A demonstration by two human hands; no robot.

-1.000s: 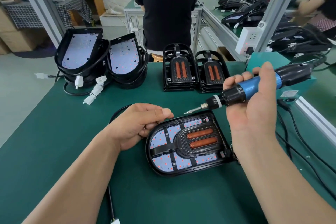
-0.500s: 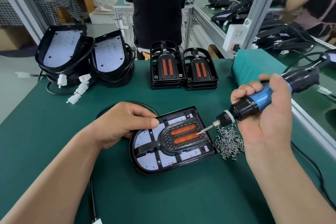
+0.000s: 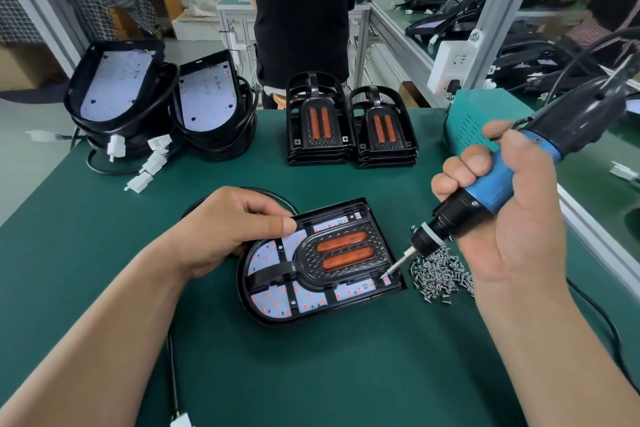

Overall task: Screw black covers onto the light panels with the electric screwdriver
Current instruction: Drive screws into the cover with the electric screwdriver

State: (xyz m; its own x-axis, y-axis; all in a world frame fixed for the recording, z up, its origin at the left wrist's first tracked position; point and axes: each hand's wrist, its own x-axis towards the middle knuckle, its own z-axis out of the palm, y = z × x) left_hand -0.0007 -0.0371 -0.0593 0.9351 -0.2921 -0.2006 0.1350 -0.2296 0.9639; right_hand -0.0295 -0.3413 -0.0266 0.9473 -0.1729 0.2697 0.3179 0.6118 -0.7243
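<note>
Partly behind right hand (image 3: 512, 218): screw pile (image 3: 437, 276).

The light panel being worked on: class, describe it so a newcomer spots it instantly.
On the green table, look front centre, beside the screw pile. The light panel lies flat with a black cover on it; the panels at the back left are stacked, tilted and uncovered.

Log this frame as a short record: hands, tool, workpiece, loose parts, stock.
left hand: holds the light panel at its far edge
right hand: grips the electric screwdriver
bit tip: on the black cover, near right corner
screws: loose pile right of the panel
stock: two cover stacks and two bare panel stacks at the back
</note>
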